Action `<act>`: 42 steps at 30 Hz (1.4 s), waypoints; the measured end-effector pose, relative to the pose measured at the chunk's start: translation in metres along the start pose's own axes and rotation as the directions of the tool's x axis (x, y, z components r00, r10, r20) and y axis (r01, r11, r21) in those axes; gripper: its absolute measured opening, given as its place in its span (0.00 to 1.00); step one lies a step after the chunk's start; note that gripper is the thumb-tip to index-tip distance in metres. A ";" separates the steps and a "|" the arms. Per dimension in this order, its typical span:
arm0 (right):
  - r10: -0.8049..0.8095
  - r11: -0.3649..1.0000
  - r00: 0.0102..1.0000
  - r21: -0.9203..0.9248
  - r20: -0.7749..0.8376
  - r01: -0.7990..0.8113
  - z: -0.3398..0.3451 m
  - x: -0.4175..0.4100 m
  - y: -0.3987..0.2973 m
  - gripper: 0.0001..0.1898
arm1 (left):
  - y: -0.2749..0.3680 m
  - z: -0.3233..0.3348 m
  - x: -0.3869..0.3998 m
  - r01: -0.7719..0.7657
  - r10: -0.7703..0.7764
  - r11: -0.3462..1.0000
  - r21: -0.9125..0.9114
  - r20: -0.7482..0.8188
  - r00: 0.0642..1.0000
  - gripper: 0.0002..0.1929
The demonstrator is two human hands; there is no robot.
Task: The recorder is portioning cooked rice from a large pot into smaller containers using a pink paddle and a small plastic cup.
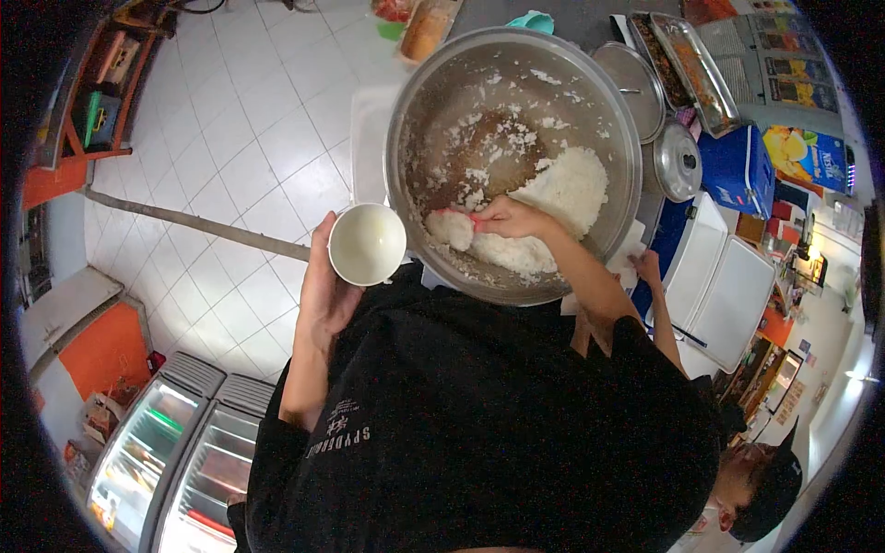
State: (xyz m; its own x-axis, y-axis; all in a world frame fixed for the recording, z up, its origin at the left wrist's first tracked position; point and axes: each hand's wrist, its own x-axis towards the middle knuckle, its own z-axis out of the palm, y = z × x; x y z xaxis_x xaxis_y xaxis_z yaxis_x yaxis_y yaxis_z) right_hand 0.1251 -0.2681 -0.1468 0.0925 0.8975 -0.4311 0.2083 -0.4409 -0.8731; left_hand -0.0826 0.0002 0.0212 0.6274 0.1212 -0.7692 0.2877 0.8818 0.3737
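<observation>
My left hand holds a white cup beside the big pot, its mouth facing up at me. The cup looks empty inside. Over the wide metal pot, my right hand grips a pink rice paddle, mostly covered by a clump of white rice. A mound of cooked rice lies along the near and right side of the pot. Loose grains and bits stick to the brownish bottom and the walls.
Metal lids and a long tray of food stand right of the pot. Further right are a blue cooler box and an open white foam box. Another person's hand is close by. Glass-front display fridges stand lower left.
</observation>
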 end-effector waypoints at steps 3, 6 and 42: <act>0.189 0.969 0.974 0.139 0.124 -0.206 -0.028 -0.022 -0.033 0.10 | -0.006 0.033 -0.008 -0.199 0.198 0.979 0.048 0.021 0.980 0.26; 0.152 0.976 0.984 0.171 -0.093 -0.135 -0.049 -0.053 -0.074 0.12 | -0.024 0.066 0.000 -0.318 0.315 0.928 0.194 0.050 0.948 0.26; 0.394 0.880 0.909 0.231 0.132 -0.415 -0.059 -0.070 -0.049 0.16 | 0.007 0.070 0.067 -0.027 0.067 0.991 -0.130 0.309 0.949 0.21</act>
State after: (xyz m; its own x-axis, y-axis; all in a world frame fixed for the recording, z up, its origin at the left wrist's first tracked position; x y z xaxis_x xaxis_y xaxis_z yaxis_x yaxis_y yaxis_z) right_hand 0.1662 -0.3090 -0.0599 0.0374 0.6413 -0.7664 -0.0795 -0.7626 -0.6420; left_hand 0.0120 -0.0171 0.0090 0.8381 0.0328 -0.5445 0.1738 0.9301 0.3235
